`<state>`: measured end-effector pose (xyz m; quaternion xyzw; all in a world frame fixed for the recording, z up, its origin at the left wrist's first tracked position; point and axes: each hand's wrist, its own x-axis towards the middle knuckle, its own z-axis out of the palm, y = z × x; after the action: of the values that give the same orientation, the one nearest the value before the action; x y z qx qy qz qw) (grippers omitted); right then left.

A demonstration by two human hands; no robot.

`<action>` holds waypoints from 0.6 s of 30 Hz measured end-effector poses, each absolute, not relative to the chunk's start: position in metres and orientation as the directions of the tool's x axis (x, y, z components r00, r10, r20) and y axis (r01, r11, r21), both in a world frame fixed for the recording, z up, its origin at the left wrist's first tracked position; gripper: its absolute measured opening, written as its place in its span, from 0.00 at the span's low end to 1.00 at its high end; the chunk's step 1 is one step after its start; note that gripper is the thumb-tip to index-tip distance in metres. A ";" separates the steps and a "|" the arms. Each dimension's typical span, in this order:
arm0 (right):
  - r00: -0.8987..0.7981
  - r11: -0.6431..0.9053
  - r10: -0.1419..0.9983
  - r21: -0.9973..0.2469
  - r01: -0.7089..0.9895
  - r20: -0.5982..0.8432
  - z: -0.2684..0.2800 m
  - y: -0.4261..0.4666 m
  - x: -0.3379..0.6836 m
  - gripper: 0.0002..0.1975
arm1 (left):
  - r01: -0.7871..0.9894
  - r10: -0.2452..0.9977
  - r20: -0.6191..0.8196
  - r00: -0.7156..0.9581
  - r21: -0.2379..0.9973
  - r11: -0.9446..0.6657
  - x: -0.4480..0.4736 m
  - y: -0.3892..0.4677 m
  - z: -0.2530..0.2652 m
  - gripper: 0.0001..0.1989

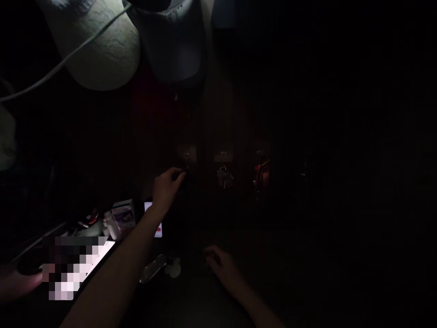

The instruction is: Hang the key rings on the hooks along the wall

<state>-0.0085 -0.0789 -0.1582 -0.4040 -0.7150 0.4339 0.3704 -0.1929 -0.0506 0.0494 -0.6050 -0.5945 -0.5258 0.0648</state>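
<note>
In the dim light my left hand point(168, 186) reaches up to the wall at a small hook point(187, 156). Its thumb and forefinger are pinched at a dark thing below that hook, too dark to name. To its right a bunch of keys point(225, 177) hangs by a ring from another hook. Beyond the keys, a reddish bundle point(261, 173) hangs from a further hook. My right hand point(221, 263) hovers lower down, fingers loosely bent and apart, with nothing visible in it.
Two caps, one pale point(102, 50) and one dark point(174, 45), hang above, with a white cable point(68, 57) across the pale one. A lit phone point(158, 230), a box point(123, 215), a small white bottle point(111, 226) and a clear object point(152, 269) lie lower left. Another hand point(20, 283) shows beside a pixelated screen.
</note>
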 end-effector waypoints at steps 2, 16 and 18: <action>-0.396 0.301 0.901 -0.914 0.271 0.179 -0.157 -0.080 -0.008 0.11 | 0.828 0.652 0.717 -0.247 0.506 -0.243 -0.192 -0.049 0.051 0.11; -0.437 0.344 0.877 -0.895 0.285 0.198 -0.153 -0.083 -0.006 0.11 | 0.959 0.700 0.700 -0.140 0.272 -0.080 -0.195 -0.045 0.043 0.10; -0.442 0.357 0.873 -0.887 0.293 0.205 -0.152 -0.083 -0.006 0.12 | 0.950 0.686 0.714 -0.139 0.292 -0.111 -0.194 -0.042 0.035 0.11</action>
<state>-0.0056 -0.0832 -0.1519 -0.3921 -0.7437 0.4097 0.3540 -0.1945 -0.0421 0.0354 -0.6341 -0.6452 -0.3915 0.1684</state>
